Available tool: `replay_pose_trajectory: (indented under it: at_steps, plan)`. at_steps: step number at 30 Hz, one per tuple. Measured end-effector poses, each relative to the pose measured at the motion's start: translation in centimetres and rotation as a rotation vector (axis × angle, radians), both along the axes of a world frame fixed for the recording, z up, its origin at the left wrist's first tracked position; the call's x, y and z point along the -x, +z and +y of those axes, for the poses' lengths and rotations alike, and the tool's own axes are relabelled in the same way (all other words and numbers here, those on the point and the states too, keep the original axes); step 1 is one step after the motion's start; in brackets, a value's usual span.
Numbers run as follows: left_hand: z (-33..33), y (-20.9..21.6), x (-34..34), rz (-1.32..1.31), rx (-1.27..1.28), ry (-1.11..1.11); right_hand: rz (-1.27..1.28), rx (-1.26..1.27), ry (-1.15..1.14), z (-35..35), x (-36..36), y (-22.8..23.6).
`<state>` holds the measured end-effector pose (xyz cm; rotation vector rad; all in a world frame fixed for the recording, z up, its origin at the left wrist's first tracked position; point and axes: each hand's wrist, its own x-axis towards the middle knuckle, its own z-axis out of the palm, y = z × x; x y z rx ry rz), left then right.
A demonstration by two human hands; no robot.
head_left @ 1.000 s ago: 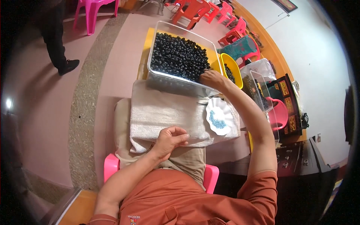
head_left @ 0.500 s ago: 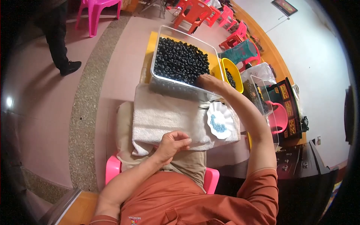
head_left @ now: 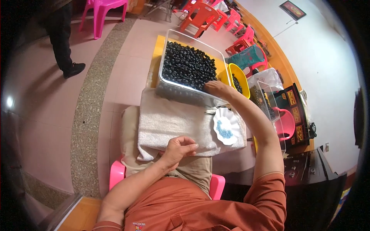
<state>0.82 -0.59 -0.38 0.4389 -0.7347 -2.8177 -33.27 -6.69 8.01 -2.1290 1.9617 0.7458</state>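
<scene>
A clear plastic bin (head_left: 181,85) stands in front of me, filled with small black bead-like pieces (head_left: 189,65) with holes. My right hand (head_left: 216,89) reaches into its near right corner, fingers bent down against the pieces; the fingertips are hidden. Over my lap, my left hand (head_left: 180,151) is closed in a pinch above the near edge of a white towel (head_left: 165,123). Whatever it may hold is too small to make out. Below my right forearm, a white scalloped dish (head_left: 231,125) sits on the towel, with tiny blue beads (head_left: 223,131) in it.
A yellow tub (head_left: 246,82) with dark pieces stands right of the bin. Further right are another clear container (head_left: 266,86) and a pink chair (head_left: 285,123). Red chairs (head_left: 200,17) line the back. A person's leg (head_left: 61,46) shows at the far left.
The view has shifted slightly, so the bin and towel appear a little lower. My right hand stays in the bin's corner and has moved slightly; my left hand keeps its pinch.
</scene>
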Motion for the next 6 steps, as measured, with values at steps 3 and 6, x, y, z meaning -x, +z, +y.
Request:
replay_pose_trajectory:
  at_steps: [3,6]
  plan:
    - [0.05,0.21,0.08,0.009,-0.014,-0.009,-0.017,0.042,0.056,0.26,0.81,-0.25]
    - [0.05,0.28,0.05,0.000,0.001,-0.001,0.016,-0.007,0.022,-0.10,0.31,-0.15]
